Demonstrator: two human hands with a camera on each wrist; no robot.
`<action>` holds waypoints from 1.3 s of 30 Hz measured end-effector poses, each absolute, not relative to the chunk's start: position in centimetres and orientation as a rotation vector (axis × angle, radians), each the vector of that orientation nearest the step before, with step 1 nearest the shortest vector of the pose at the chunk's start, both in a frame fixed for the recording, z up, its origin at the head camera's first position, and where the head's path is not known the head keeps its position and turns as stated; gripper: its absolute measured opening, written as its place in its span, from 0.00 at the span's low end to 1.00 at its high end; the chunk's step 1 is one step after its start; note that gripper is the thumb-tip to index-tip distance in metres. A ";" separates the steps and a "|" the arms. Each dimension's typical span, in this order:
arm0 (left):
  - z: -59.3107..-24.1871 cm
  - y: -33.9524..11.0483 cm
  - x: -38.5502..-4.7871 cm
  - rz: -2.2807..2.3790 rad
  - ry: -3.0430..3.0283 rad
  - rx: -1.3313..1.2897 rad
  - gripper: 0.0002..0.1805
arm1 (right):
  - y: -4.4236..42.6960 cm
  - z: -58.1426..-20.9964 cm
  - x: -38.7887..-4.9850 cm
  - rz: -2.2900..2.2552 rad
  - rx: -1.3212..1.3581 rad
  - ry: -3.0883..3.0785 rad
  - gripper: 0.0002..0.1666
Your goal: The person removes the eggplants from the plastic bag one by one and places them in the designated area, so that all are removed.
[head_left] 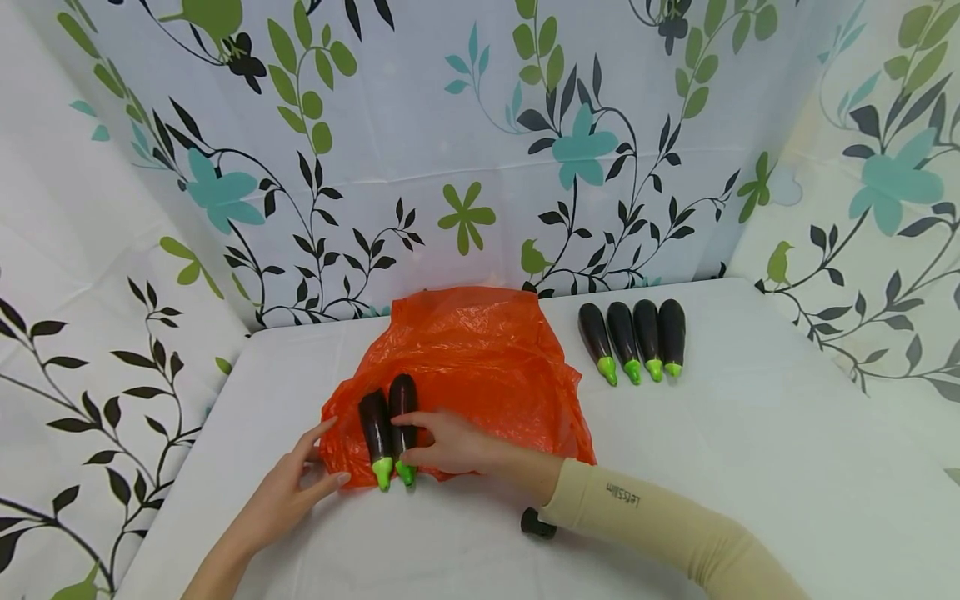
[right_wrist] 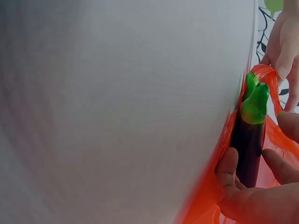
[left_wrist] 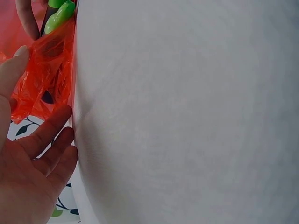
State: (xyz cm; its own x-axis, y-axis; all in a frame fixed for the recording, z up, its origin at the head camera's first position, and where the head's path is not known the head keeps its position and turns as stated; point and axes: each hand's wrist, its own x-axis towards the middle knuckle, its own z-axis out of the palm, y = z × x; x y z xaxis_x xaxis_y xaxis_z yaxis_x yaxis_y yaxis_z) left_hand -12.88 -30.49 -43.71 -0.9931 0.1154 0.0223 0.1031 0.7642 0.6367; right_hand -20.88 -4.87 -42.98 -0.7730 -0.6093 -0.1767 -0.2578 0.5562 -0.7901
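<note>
Two dark eggplants with green stems lie side by side on a crumpled red plastic bag [head_left: 480,375]. In the head view my right hand [head_left: 450,446] pinches the right eggplant [head_left: 403,396], thumb and fingers on its two sides; the right wrist view shows this eggplant [right_wrist: 249,144] between the fingers. Beside it lies the left eggplant [head_left: 375,425]. At the bag's left edge is my left hand [head_left: 273,504], fingers spread and thumb near the bag. In the left wrist view that hand [left_wrist: 35,163] has extended fingers by the red plastic [left_wrist: 49,70] and grips nothing.
Several more eggplants [head_left: 622,333] stand in a row on the white table [head_left: 712,467], right of the bag. A small black object [head_left: 537,523] lies beside the right sleeve [head_left: 645,517]. Behind the table hangs a patterned curtain [head_left: 420,125].
</note>
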 end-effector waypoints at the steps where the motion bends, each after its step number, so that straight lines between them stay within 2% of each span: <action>1: -43.7 -30.5 -12.8 1.055 2.934 0.183 0.42 | -4.9 -43.0 -20.8 -1.098 -0.693 2.354 0.32; 14: -43.6 -30.5 -12.7 1.063 2.939 0.207 0.41 | -5.1 -43.0 -20.5 -1.092 -0.684 2.359 0.29; 32: -43.6 -30.7 -12.9 1.056 2.931 0.190 0.42 | -4.9 -42.9 -20.6 -1.154 -0.672 2.504 0.32; 39: -43.5 -30.6 -12.8 1.076 2.921 0.187 0.42 | -4.9 -42.7 -20.6 -1.037 -0.739 2.483 0.28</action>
State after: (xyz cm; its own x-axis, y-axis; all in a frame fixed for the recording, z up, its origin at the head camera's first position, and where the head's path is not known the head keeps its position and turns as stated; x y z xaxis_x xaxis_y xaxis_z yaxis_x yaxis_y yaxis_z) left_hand -12.79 -30.60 -43.51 -0.9926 0.1201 0.0194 0.1040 0.7549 0.6475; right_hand -20.57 -4.92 -42.68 -0.8029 -0.5849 -0.1151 -0.3292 0.5960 -0.7324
